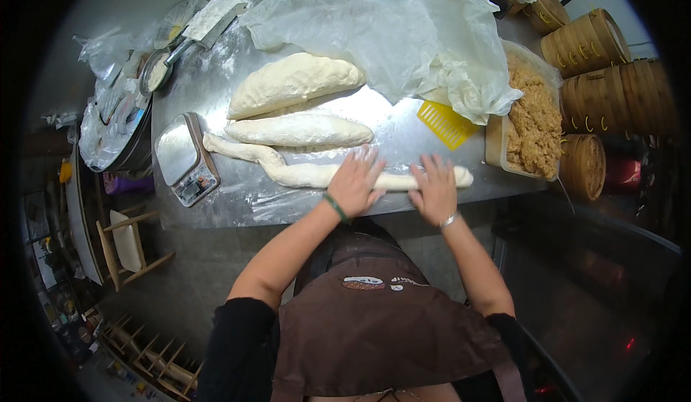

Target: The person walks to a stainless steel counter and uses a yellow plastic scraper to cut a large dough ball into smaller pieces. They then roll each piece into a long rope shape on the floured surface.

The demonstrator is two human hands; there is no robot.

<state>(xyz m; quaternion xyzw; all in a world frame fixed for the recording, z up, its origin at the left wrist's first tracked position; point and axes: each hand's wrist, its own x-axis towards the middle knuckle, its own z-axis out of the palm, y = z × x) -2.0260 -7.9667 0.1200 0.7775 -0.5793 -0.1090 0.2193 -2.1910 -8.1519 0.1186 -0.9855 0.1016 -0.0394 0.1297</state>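
Note:
A long rope of dough [305, 176] lies along the near side of the floured metal table, its left end bent away from me. My left hand [354, 182] rests flat across its middle, fingers spread. Nearer its right end, my right hand [434, 189] lies palm down on the same rope, fingers also apart. Neither hand is closed around anything; both palms hide the dough under them. Just beyond the rope is a shorter dough strip [302, 130], and behind that a thick dough slab [297, 84].
A digital scale [178, 151] stands left of the dough. Behind lie crumpled plastic sheeting [345, 18] and a yellow slotted scraper [447, 124]. At right, a tub of minced filling [532, 121] sits beside stacked bamboo steamers [615, 99]. A floured metal scoop [210, 21] lies back left.

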